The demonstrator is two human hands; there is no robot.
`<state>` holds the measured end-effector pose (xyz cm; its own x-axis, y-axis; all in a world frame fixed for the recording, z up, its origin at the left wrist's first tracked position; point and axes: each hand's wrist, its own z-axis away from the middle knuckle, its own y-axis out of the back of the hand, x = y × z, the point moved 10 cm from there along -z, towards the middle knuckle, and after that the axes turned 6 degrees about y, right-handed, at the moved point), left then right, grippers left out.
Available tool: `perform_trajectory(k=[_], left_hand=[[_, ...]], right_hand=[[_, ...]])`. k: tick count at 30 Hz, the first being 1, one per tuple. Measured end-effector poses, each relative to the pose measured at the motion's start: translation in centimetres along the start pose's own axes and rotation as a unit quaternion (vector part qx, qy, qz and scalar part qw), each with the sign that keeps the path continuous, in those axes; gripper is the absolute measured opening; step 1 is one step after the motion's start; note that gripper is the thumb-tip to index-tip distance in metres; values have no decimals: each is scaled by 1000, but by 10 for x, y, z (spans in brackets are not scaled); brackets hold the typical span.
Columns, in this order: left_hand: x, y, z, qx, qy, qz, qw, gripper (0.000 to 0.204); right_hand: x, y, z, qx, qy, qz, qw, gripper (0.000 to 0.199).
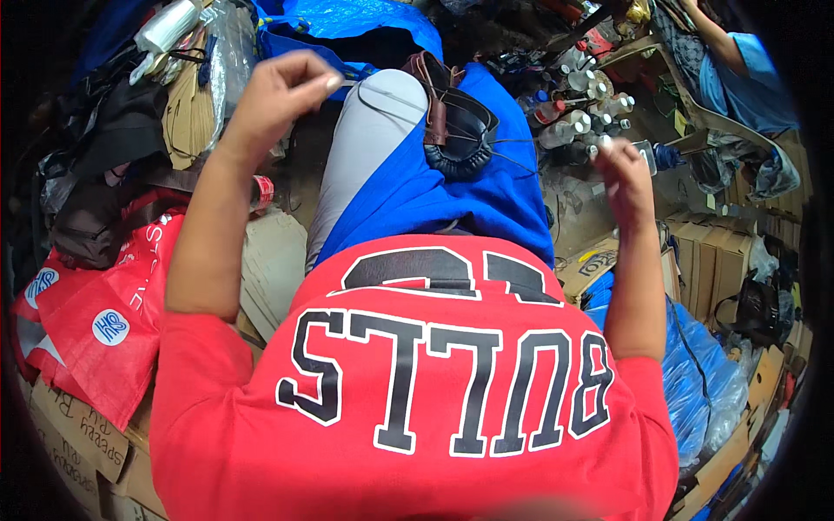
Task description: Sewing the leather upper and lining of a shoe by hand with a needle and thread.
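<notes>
A brown and black leather shoe [460, 139] rests on my lap, between my raised hands. Dark thread [517, 141] trails from it toward the right, and more thread curves over the grey patch on my left knee. My left hand [291, 91] is lifted to the upper left with its fingers pinched together, its tips close to the thread over the knee. Off to the right of the shoe, my right hand [625, 174] is also pinched closed. Whatever sits between the fingertips of either hand is too fine to make out. Neither hand touches the shoe.
Several plastic bottles [578, 113] stand beyond my right hand. Another person's arm [721, 39] shows at the upper right. Red bags [104, 321] and cardboard lie on my left. Cardboard boxes [708, 256] and blue plastic sheeting [695, 373] are on my right.
</notes>
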<state>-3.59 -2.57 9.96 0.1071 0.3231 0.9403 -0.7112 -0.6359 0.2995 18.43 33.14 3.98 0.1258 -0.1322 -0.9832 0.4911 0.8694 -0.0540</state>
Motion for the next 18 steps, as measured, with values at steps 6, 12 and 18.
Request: perform_trajectory(k=[6,12,18], left_hand=[[97,-118,6,-261,-170,315,896,20],[37,-111,37,-166,-204,-320,910,9],[104,171,95,377,-58,-383,841,20]], right_hand=[[-55,-125,-8,-154,51,-419,893,25],[-16,-116,42,-297,80,255,917,19],[28,164,70,5,27,491,871,23]])
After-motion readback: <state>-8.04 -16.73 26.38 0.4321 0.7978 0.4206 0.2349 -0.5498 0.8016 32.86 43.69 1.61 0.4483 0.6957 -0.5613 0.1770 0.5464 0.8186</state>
